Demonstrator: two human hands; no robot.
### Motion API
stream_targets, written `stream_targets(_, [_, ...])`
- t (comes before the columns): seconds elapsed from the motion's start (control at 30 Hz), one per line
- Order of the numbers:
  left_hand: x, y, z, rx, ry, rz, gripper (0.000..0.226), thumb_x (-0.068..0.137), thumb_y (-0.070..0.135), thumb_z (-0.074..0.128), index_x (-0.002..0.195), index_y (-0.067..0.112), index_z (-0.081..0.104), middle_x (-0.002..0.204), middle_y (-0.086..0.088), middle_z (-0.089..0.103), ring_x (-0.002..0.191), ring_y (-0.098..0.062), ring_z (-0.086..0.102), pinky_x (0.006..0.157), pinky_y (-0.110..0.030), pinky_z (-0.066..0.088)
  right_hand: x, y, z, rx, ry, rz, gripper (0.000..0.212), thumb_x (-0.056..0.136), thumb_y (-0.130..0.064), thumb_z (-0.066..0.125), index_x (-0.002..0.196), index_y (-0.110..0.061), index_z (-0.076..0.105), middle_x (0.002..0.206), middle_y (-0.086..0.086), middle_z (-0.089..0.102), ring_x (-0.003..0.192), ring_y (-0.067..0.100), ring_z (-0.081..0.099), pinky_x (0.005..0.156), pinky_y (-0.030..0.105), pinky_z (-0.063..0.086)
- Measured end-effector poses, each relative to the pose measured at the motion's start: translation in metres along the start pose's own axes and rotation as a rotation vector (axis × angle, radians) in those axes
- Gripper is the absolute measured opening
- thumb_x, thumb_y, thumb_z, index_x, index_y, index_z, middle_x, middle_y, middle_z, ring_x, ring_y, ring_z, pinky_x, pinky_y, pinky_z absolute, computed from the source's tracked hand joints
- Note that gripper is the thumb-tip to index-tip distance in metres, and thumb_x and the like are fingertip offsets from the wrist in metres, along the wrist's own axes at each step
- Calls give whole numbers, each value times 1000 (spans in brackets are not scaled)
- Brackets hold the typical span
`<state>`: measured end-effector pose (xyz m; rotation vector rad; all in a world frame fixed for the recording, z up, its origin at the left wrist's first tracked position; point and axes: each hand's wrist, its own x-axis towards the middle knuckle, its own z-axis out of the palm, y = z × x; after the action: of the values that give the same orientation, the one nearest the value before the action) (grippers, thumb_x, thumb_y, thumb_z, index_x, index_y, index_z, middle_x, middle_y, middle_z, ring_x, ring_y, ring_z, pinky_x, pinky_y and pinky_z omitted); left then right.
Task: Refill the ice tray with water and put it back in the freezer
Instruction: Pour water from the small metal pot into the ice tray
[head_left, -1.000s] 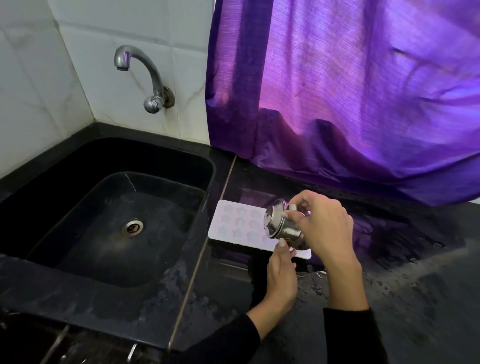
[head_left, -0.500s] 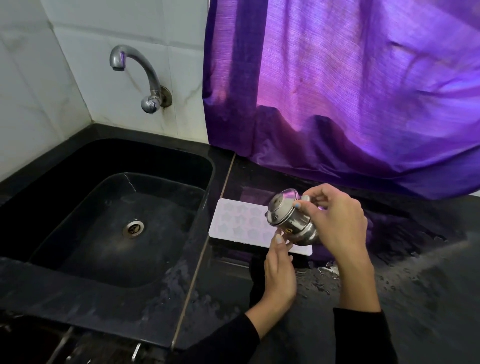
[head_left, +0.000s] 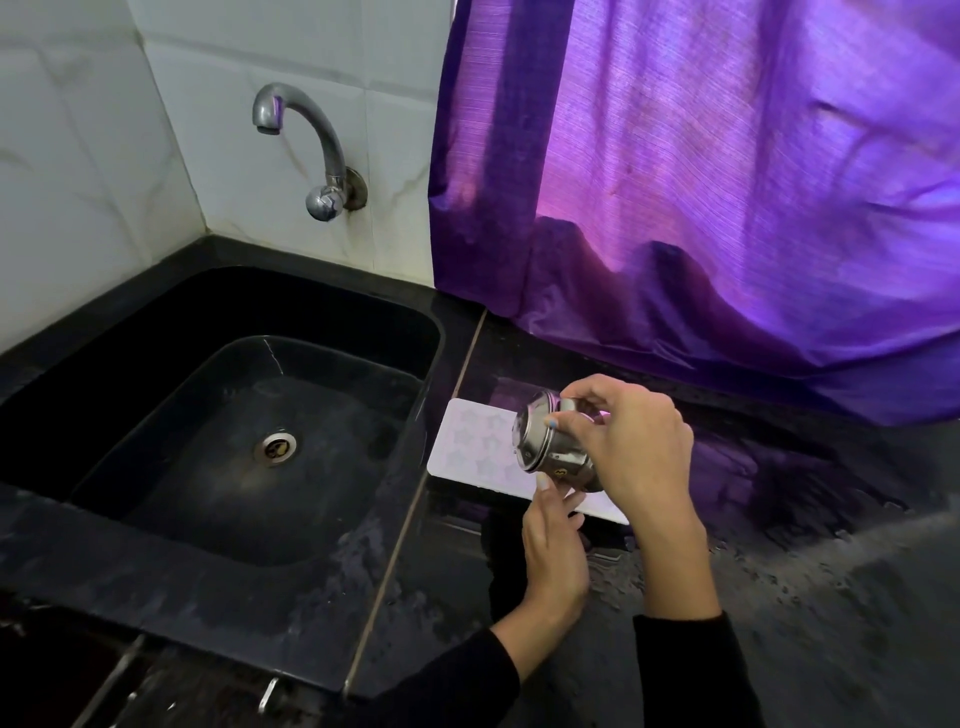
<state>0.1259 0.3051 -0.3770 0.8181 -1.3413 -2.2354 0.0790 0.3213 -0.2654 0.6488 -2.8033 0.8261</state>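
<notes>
The right hand (head_left: 631, 447) is gripping a steel cup (head_left: 553, 447), tipped sideways over the ice tray (head_left: 467, 441); the left hand (head_left: 553, 551) is touching the tray's near edge with straight fingers. The tray is lying on the black worktop (head_left: 779, 545), just right of the sink (head_left: 249, 431). The filling step seems in hand; next, carrying the tray level to the freezer will need care.

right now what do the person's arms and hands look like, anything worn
Both arms wear long black sleeves ending at the wrists. The left hand and right hand are bare: no gloves, rings or watch visible. A pale blue painted nail shows on one right-hand finger.
</notes>
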Motion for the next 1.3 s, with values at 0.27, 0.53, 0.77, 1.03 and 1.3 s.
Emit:
stream_targets(0.27, [3,1,-3,-39,10,18,88,59,93,28,108,28,59,105,8,66,98,-1,65,87,-23,50,1,-5,5,-14,-16,-30,15,77,-45,71,87,-35,67,73,-15,59,74,8,52,66,27,31])
stream_targets(0.53, [0,5,-4,-18,17,13,84,67,88,30,113,25,58,106,7,66,101,-3,63,94,-28,50,2,-5,6,-29,-20,-46,17,78,-45,70,91,-35,68,75,-15,59,76,9,53,68,28,34])
stream_targets(0.77, [1,5,-5,-35,-5,13,58,92,62,26,117,20,59,106,6,65,101,-4,63,91,-26,50,2,-3,7,-29,-10,-34,17,78,-46,70,91,-36,67,77,-16,61,81,9,59,68,28,33])
stream_targets(1.03, [2,2,-6,57,9,-12,66,92,60,22,132,17,52,118,7,63,113,-11,58,103,-40,44,3,3,1,95,0,52,19,71,-47,76,82,-35,67,79,-18,67,81,6,63,71,29,42])
stream_targets(1.3, [4,5,-8,116,17,126,66,88,62,22,137,27,48,119,19,59,120,-4,53,108,-39,38,8,5,-6,257,58,70,18,68,-46,78,78,-36,67,79,-20,70,79,-2,64,81,38,52])
